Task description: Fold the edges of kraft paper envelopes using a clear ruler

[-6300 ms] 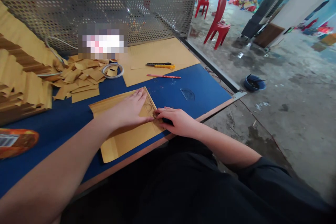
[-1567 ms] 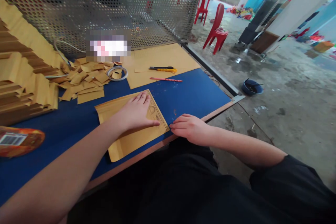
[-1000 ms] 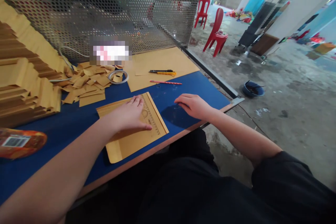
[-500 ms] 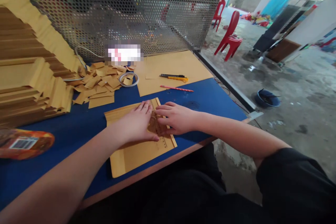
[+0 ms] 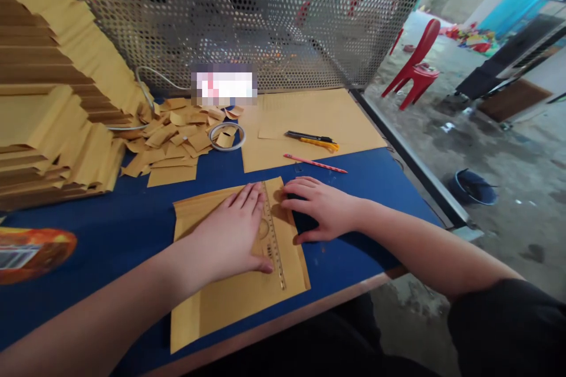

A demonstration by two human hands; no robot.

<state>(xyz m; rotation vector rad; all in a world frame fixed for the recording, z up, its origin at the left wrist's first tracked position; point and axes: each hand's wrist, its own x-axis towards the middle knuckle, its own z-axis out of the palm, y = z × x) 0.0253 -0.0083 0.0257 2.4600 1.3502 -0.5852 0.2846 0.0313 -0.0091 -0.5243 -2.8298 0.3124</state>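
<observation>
A brown kraft paper envelope [image 5: 221,306] lies on the blue table in front of me. On it rests a clear plastic ruler [image 5: 270,241], near the envelope's right side. My left hand [image 5: 236,227] lies flat with fingers stretched, pressing the paper and the ruler's left edge, thumb apart. My right hand [image 5: 321,206] is at the envelope's right edge, fingers spread and bent, fingertips at or just above the paper's folded flap. Nothing shows in its grasp.
Behind are a pink pencil [image 5: 315,163], a utility knife [image 5: 312,140] on a large kraft sheet [image 5: 358,118], a tape roll [image 5: 227,136] and paper scraps [image 5: 177,135]. Stacked folded kraft paper [image 5: 53,135] stands left, near an orange packet [image 5: 39,250]. A perforated metal panel [image 5: 274,23] rises behind.
My right hand has moved right, off the ruler to the envelope's edge, uncovering the ruler. My left hand stays flat on the envelope. The camera view has shifted.
</observation>
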